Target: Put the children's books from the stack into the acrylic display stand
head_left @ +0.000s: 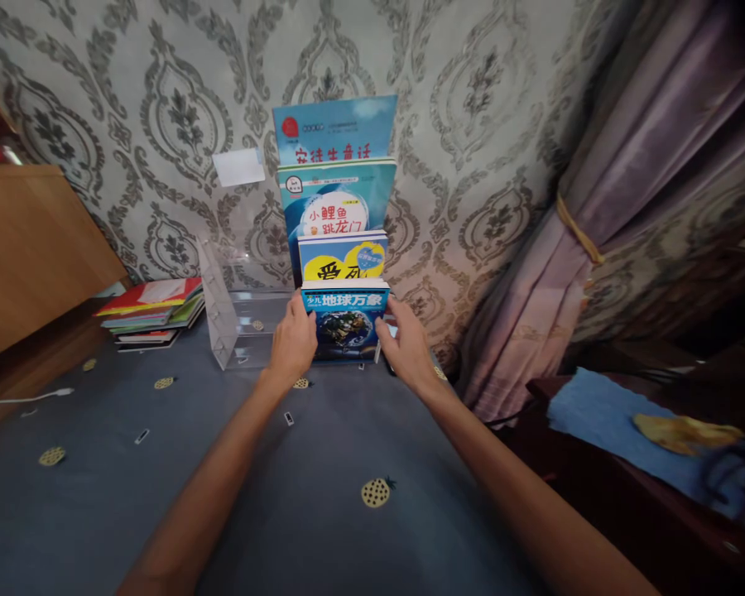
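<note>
Forearms (206, 472) stretch over the blue-grey tabletop (285, 513) toward a clear stepped rack (217, 310). Left hand (294, 339) and right hand (405, 343) are clasped on opposite side edges of the front book (346, 329), upright at the rack's front; whether its bottom edge rests on a step, I cannot tell. Uneven pressure could twist it loose. Pushing backward might knock the yellow-and-blue book (341, 257) behind, or slide the rack, which looks light, toward the wall (497, 99).
</note>
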`<action>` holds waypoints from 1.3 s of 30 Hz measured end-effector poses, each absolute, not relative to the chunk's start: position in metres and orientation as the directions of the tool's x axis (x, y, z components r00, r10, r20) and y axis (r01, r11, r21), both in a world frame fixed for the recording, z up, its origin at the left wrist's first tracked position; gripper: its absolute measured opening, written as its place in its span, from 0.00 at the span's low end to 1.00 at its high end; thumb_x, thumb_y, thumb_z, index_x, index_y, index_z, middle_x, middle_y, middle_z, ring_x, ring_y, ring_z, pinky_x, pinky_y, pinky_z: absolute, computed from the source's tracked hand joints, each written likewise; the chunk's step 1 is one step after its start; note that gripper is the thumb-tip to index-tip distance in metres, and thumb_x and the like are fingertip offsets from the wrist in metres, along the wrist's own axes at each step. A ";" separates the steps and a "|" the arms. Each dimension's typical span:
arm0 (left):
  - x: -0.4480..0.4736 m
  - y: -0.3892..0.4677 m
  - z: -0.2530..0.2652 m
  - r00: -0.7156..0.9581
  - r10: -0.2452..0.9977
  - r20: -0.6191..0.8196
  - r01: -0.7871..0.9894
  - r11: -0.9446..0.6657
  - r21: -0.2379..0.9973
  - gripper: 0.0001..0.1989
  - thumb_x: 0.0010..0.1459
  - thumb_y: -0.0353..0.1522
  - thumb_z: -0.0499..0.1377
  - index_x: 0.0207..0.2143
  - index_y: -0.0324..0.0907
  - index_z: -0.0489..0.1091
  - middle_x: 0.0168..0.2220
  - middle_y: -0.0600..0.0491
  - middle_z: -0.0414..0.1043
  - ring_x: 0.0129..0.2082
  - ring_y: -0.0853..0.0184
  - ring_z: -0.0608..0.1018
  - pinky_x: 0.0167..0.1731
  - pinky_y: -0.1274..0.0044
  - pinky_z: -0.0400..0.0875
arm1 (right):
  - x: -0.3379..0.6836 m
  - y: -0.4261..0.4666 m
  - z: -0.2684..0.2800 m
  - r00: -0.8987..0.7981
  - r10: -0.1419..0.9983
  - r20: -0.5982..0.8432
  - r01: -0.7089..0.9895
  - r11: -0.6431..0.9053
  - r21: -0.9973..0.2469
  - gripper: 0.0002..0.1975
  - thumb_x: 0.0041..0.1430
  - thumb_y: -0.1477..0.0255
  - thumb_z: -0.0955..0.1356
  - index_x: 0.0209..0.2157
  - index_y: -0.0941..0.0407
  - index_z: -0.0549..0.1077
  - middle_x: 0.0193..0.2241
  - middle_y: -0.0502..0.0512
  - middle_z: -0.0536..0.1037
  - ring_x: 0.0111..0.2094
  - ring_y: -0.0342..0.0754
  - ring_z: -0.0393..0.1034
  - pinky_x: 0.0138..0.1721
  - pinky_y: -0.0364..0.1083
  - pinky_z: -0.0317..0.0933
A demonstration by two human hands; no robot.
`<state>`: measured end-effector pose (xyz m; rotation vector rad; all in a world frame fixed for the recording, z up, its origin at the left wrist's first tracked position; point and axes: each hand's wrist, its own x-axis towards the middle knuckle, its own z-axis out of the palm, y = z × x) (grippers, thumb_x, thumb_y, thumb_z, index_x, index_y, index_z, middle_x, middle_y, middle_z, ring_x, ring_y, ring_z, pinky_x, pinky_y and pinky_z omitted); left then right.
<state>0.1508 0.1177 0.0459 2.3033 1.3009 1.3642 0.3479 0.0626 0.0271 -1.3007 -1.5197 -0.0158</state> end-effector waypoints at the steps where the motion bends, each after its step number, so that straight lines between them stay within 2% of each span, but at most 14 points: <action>1: 0.150 0.117 0.047 0.210 0.754 0.623 0.613 -0.598 0.516 0.18 0.66 0.29 0.48 0.57 0.38 0.61 0.54 0.34 0.69 0.53 0.49 0.75 0.52 0.59 0.69 | 0.348 0.064 0.025 0.194 0.709 0.678 0.676 0.404 -0.617 0.23 0.62 0.67 0.62 0.58 0.55 0.69 0.44 0.62 0.75 0.45 0.58 0.71 0.48 0.59 0.69; 6: 0.150 0.116 0.048 0.208 0.768 0.606 0.659 -0.568 0.493 0.11 0.66 0.29 0.48 0.49 0.41 0.62 0.48 0.39 0.71 0.46 0.52 0.77 0.47 0.62 0.71 | 0.349 0.071 0.017 0.239 0.774 0.587 0.522 0.407 -0.750 0.21 0.59 0.67 0.64 0.53 0.55 0.72 0.44 0.60 0.75 0.45 0.57 0.73 0.47 0.57 0.70; 11: 0.153 0.115 0.048 0.194 0.775 0.602 0.685 -0.546 0.482 0.07 0.66 0.28 0.48 0.44 0.42 0.62 0.45 0.41 0.70 0.45 0.54 0.77 0.45 0.64 0.70 | 0.351 0.072 0.018 0.232 0.768 0.597 0.529 0.416 -0.740 0.18 0.58 0.68 0.64 0.48 0.54 0.75 0.42 0.59 0.77 0.43 0.57 0.73 0.46 0.58 0.70; 17: 0.155 0.105 0.057 0.187 0.838 0.513 0.785 -0.442 0.434 0.07 0.68 0.27 0.47 0.46 0.39 0.61 0.48 0.40 0.70 0.47 0.55 0.77 0.45 0.67 0.71 | 0.353 0.075 0.015 0.232 0.742 0.629 0.547 0.435 -0.715 0.17 0.57 0.68 0.64 0.47 0.53 0.76 0.39 0.57 0.77 0.41 0.55 0.73 0.44 0.56 0.71; 22: 0.155 0.099 0.066 0.203 0.867 0.455 0.834 -0.397 0.383 0.09 0.69 0.28 0.48 0.49 0.37 0.62 0.50 0.39 0.72 0.48 0.56 0.78 0.46 0.69 0.71 | 0.353 0.076 0.010 0.248 0.735 0.631 0.561 0.422 -0.712 0.17 0.58 0.66 0.65 0.47 0.54 0.76 0.40 0.59 0.77 0.42 0.57 0.73 0.45 0.58 0.70; 28: 0.154 0.094 0.078 0.195 0.940 0.279 0.918 -0.275 0.285 0.12 0.71 0.33 0.47 0.48 0.34 0.64 0.41 0.37 0.78 0.43 0.52 0.81 0.42 0.67 0.71 | 0.351 0.079 0.007 0.309 0.718 0.624 0.486 0.444 -0.752 0.21 0.57 0.65 0.66 0.52 0.54 0.74 0.44 0.60 0.77 0.44 0.56 0.73 0.47 0.58 0.70; 34: 0.154 0.093 0.082 0.207 0.942 0.263 0.920 -0.279 0.274 0.14 0.71 0.33 0.46 0.50 0.34 0.65 0.41 0.37 0.79 0.43 0.52 0.82 0.41 0.69 0.71 | 0.353 0.079 0.011 0.306 0.772 0.558 0.383 0.436 -0.814 0.20 0.56 0.66 0.67 0.51 0.53 0.75 0.44 0.58 0.79 0.44 0.55 0.74 0.46 0.56 0.70; 39: 0.153 0.095 0.081 0.213 0.939 0.270 0.916 -0.288 0.278 0.13 0.71 0.33 0.46 0.50 0.34 0.65 0.41 0.38 0.79 0.43 0.52 0.82 0.41 0.69 0.71 | 0.351 0.076 0.014 0.331 0.788 0.519 0.348 0.409 -0.844 0.21 0.54 0.66 0.68 0.50 0.55 0.76 0.47 0.60 0.79 0.45 0.58 0.74 0.44 0.57 0.71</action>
